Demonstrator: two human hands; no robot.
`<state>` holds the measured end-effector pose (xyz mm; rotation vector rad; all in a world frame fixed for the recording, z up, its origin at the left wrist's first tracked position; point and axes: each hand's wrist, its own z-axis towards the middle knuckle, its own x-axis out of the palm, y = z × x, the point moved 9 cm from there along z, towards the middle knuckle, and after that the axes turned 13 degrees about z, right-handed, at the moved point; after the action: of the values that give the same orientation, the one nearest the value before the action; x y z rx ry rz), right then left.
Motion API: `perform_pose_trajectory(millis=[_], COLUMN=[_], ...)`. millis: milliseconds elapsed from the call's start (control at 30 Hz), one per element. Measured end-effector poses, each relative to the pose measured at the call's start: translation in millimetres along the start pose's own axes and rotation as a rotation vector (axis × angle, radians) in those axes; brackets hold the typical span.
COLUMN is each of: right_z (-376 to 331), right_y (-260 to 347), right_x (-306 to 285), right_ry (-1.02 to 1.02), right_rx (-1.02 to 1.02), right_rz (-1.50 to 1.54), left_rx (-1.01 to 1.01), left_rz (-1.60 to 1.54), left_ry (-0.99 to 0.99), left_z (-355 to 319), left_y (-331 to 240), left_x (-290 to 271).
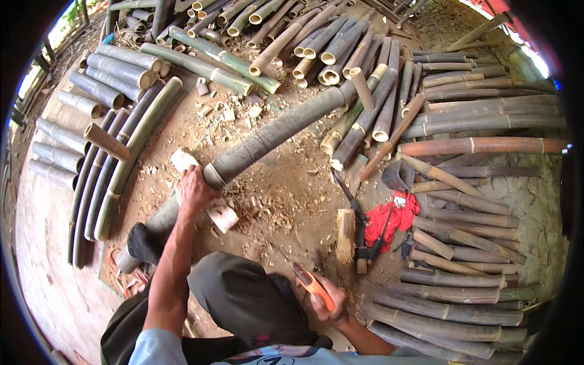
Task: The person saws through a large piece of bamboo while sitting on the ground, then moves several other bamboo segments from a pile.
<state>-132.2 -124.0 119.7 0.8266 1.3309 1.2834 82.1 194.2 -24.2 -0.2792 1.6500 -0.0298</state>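
A long, thick grey-green bamboo pole [274, 131] lies slantwise before me, from the lower left up to the far middle. My left hand [196, 188] closes over it beside a ringed joint. Under the pole, a pale wooden block [222, 217] shows on either side. Low in the middle, my right hand [329, 300] grips an orange-handled saw [315, 286]. Its thin blade points up and left, apart from the pole; the blade is hard to make out against the ground. At the pole's lower left end rests a dark shape, probably my foot [146, 243].
Cut bamboo lengths [121, 70] lie at the left, with more bamboo stacked at the far side and right [486, 121]. A red cloth [389, 222], dark-handled blades and an upright wooden stump [345, 237] are right of centre. Shavings [292, 194] litter the ground.
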Motion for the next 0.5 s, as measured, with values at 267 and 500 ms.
perform_pose_trajectory(millis=[267,500], right_z=[179.4,2.6], right_y=[-52.5,4.7], right_x=[96.7,4.5], right_ry=[0.035,0.041], right_rx=[0.081,0.042], right_rz=[-0.078,0.004], left_rx=[-0.038,0.005], left_rz=[-0.058,-0.068], left_ry=[-0.03,-0.016], left_z=[8.2,-2.2], left_y=[-10.6,5.3], left_x=[-1.3,-5.0])
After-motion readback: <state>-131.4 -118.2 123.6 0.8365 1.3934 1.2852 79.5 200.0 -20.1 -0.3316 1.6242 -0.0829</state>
